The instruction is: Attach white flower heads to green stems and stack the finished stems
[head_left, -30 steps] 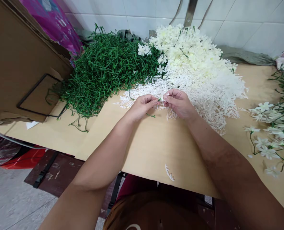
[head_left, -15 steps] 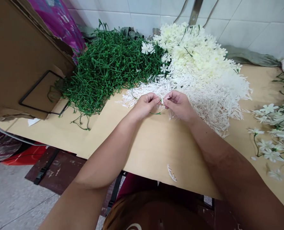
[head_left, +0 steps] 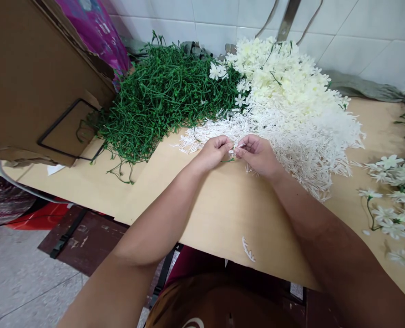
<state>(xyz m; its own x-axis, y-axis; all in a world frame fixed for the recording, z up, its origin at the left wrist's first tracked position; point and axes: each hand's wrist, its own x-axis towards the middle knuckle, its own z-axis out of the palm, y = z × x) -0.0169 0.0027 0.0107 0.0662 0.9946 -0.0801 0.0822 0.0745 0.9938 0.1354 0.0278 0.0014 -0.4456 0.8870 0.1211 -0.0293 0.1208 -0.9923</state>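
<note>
My left hand (head_left: 217, 152) and my right hand (head_left: 256, 153) meet fingertip to fingertip just in front of a heap of thin white flower stamens (head_left: 284, 143). The left fingers pinch a green plastic stem (head_left: 228, 160), whose end shows below them. Between my right thumb and forefinger is a small white stamen piece (head_left: 240, 145). How the two pieces join is hidden by my fingertips. Behind the stamens lies a pile of white and pale yellow blossoms (head_left: 284, 82). A big tangle of green stems (head_left: 168, 86) lies to the left of it.
Assembled white flowers on stems (head_left: 392, 221) lie at the right. A loose white sprig (head_left: 247, 249) rests near the table's front edge. A cardboard box (head_left: 52, 59) with a black wire frame (head_left: 66, 120) stands at the left. A tiled wall (head_left: 216, 20) closes the back.
The whole view has shifted slightly, so things appear a little farther right. Both hands stay together, pinching the same small pieces with only slight finger movement.
</note>
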